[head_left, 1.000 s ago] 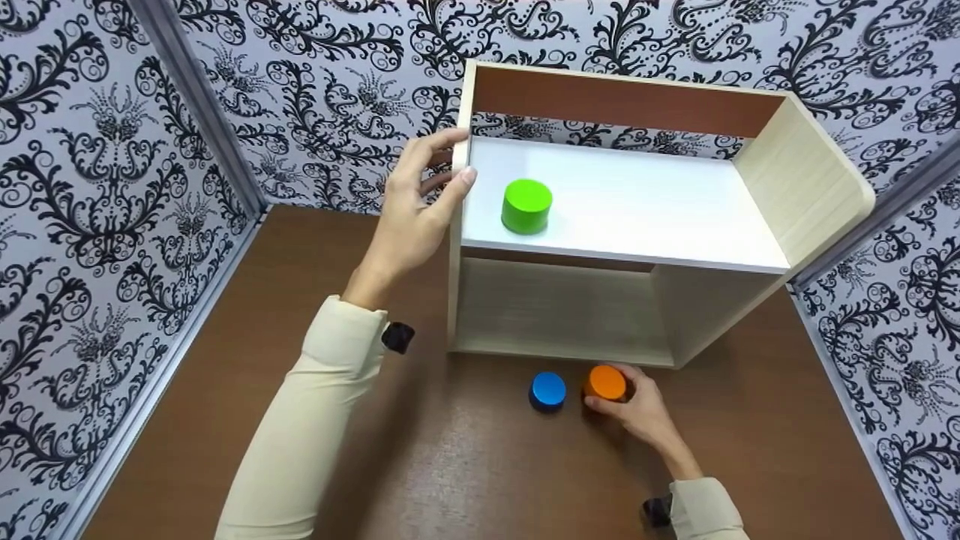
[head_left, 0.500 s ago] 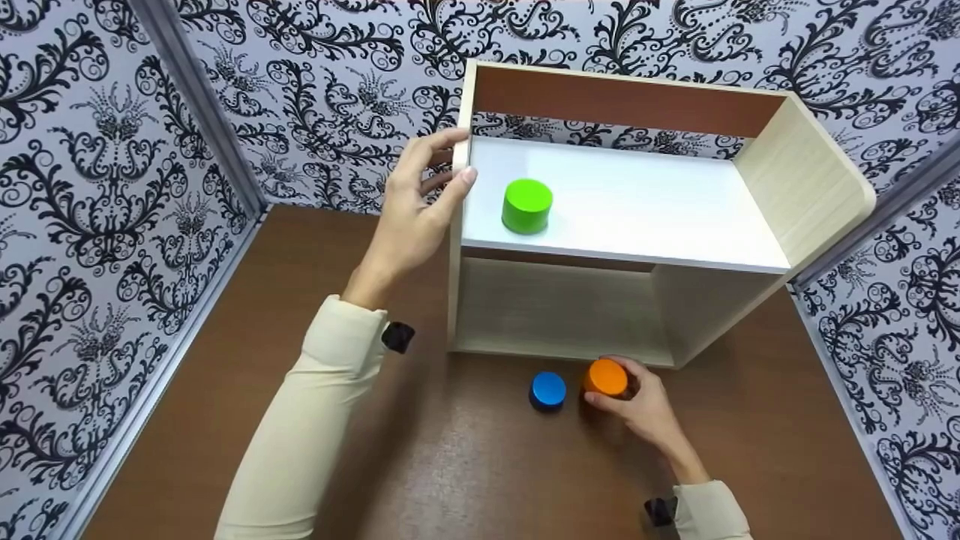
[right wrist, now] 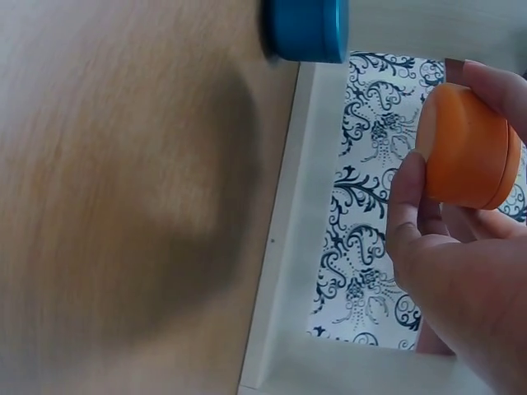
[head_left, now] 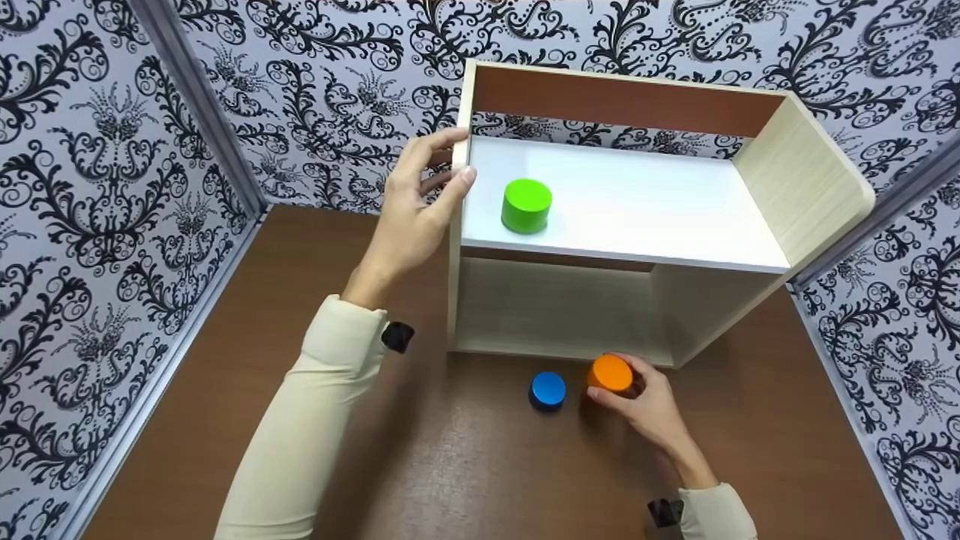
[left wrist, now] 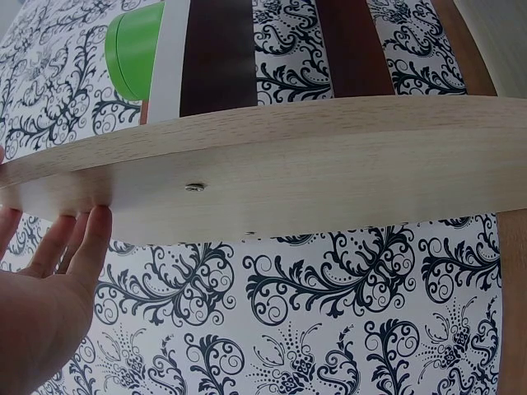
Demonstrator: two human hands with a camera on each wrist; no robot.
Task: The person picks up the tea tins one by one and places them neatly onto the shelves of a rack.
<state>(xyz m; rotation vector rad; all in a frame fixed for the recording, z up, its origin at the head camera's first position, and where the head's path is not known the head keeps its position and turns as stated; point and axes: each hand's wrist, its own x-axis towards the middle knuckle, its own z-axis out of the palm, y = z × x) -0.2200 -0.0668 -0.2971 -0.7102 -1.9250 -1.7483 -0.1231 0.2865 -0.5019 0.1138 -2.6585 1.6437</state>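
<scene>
My left hand (head_left: pixel 411 217) holds the front edge of the left side panel (left wrist: pixel 346 169) of a small wooden shelf unit, thumb on the front and fingertips on the outer face. Between thumb and fingers, my right hand (head_left: pixel 654 409) grips an orange cylinder (right wrist: pixel 465 148) that has a seam near one end. It is lifted off the table, in front of the unit's lower opening. A blue cylinder (head_left: pixel 548 390) stands on the table just left of it. On the white upper shelf (head_left: pixel 652 202), near its left front corner, sits a green cylinder (head_left: pixel 526 206).
The unit's lower compartment (head_left: pixel 562 307) faces forward, its bottom edge near the blue cylinder. The brown table (head_left: pixel 465 472) runs up to patterned walls (head_left: pixel 97 187) on the left, back and right. Dark wrist cameras (head_left: pixel 397 337) sit at both cuffs.
My right hand has raised the orange cylinder and moved slightly right, away from the blue one. The left hand, the unit and the green and blue cylinders stay as they were.
</scene>
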